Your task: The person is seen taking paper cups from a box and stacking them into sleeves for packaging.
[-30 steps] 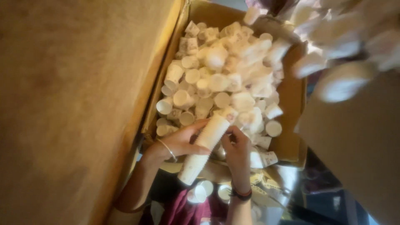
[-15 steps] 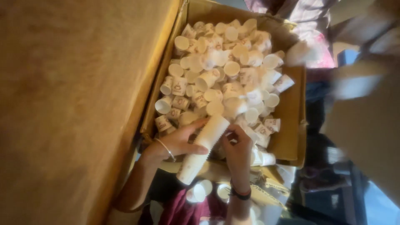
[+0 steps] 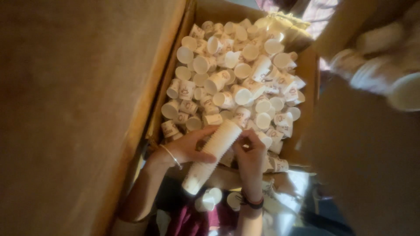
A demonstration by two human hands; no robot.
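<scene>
From my remote seat, the biggest thing I see is the cardboard box (image 3: 308, 131), open on top, and I place everything else by it. To its left a broad brown cardboard flap (image 3: 83, 109) fills that side of the view. Inside the box lies a loose heap of small white paper cups (image 3: 236, 74), tumbled every way, some mouth up, some on their sides, covering its floor from the far wall to the near edge.

At the near edge of the box, a long nested stack of cups (image 3: 213, 153) slants from over the heap down and out past the rim. My left hand (image 3: 186, 148) is wrapped around the stack's middle from the left, a thin bangle (image 3: 170, 156) on that wrist. My right hand (image 3: 249, 153) pinches the stack's upper end with its fingertips, a dark band (image 3: 250, 202) round the wrist.

Outside the box, just below its near edge, a few more loose cups (image 3: 210, 199) lie between my forearms.
</scene>
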